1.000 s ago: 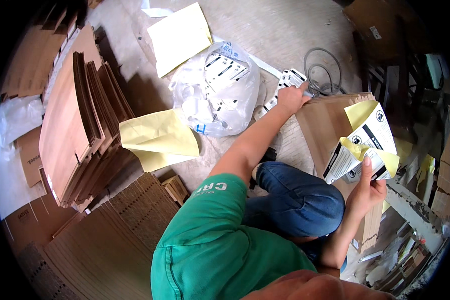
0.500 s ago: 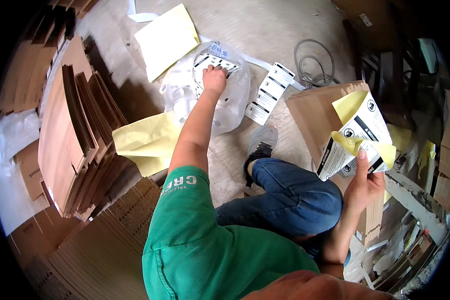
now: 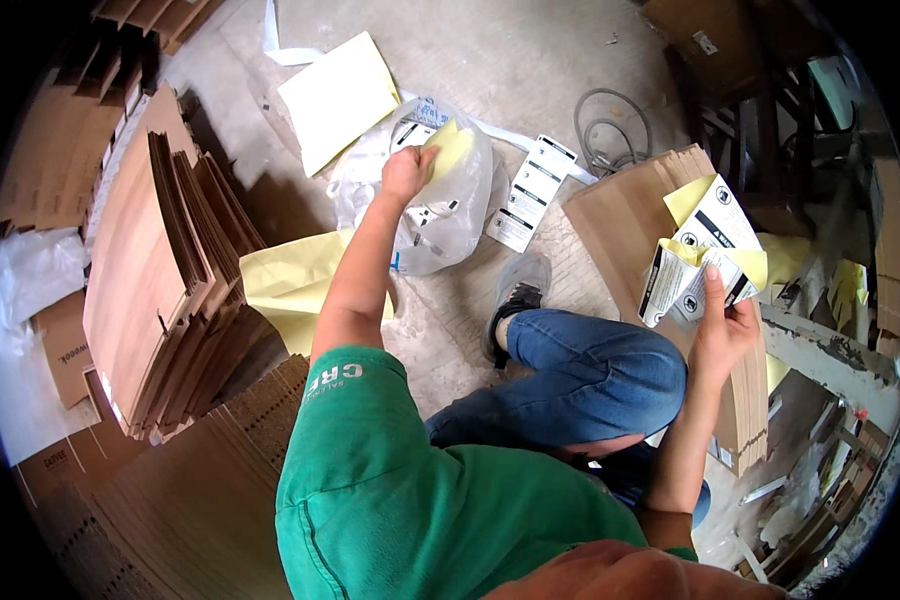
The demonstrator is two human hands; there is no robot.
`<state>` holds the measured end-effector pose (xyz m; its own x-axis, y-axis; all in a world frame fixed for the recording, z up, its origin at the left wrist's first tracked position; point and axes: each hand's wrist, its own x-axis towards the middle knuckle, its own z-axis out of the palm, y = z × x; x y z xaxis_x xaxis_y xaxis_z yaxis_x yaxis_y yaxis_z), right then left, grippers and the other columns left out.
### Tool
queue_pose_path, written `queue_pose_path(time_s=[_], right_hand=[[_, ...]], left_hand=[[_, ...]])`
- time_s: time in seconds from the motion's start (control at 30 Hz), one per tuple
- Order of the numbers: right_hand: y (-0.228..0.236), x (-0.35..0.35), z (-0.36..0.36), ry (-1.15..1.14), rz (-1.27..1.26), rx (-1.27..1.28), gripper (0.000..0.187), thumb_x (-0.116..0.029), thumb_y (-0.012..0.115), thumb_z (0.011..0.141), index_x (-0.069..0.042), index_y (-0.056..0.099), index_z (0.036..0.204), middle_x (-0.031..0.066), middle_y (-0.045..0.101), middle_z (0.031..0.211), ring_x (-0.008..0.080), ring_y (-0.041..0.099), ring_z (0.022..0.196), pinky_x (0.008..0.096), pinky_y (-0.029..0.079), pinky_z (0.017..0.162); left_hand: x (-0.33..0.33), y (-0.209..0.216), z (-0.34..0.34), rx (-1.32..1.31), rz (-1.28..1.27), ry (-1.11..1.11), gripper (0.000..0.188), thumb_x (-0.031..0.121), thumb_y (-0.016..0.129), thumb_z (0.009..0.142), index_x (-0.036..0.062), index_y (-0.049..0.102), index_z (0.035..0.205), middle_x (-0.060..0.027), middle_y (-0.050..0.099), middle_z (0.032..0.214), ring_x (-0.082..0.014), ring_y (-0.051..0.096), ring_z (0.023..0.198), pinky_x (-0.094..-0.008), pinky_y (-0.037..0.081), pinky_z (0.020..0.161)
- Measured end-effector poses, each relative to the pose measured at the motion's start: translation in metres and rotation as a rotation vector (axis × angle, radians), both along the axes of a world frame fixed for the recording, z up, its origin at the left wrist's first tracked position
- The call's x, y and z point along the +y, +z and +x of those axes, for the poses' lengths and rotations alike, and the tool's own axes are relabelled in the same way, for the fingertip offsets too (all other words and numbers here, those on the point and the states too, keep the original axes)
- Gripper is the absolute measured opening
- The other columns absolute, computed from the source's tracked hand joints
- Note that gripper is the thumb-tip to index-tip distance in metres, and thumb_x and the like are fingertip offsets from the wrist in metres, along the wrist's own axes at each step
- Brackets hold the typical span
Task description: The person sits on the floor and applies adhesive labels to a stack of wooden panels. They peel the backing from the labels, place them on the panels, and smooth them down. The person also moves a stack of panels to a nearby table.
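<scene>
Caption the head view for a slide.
Left hand grips a yellow sheet at a clear plastic bag; right hand holds printed sheets.

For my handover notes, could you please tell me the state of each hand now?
Left hand: closed, holding a yellow sheet.
Right hand: closed, holding curled label paper.

Curled black-and-white label sheet (image 3: 718, 222), yellow-backed, held raised, yellow sheet (image 3: 451, 152), tilted, above translucent bag (image 3: 474, 205)
</scene>
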<state>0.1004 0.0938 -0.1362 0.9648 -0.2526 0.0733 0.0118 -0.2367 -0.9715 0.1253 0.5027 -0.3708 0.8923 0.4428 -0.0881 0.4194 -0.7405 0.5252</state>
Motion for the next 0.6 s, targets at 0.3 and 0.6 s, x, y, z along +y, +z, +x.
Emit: queue_pose_path(time_s=[0.3, 0.6], right_hand=[[-0.01, -0.021, -0.005, -0.007, -0.023, -0.051, 0.02, -0.014, 0.067, 0.081, 0.002, 0.065, 0.093, 0.005, 0.064, 0.085, 0.0067, 0.056, 0.073, 0.021, 0.044, 0.068], [0.004, -0.041, -0.026, -0.194, 0.147, -0.242, 0.022, -0.013, 0.065, 0.082, 0.004, 0.062, 0.095, 0.0075, 0.064, 0.089, 0.0086, 0.057, 0.077, 0.0223, 0.045, 0.07]], left_hand=[[0.028, 0.081, -0.02, -0.371, 0.01, 0.429, 0.026, 0.03, 0.064, 0.077, 0.004, 0.066, 0.072, -0.0128, 0.059, 0.056, -0.0248, 0.058, 0.054, -0.0343, 0.046, 0.057], [-0.106, 0.137, -0.034, -0.832, -0.309, -0.279, 0.03, -0.012, 0.056, 0.07, 0.0036, 0.064, 0.094, -0.0089, 0.065, 0.091, -0.016, 0.062, 0.079, -0.0254, 0.048, 0.067]])
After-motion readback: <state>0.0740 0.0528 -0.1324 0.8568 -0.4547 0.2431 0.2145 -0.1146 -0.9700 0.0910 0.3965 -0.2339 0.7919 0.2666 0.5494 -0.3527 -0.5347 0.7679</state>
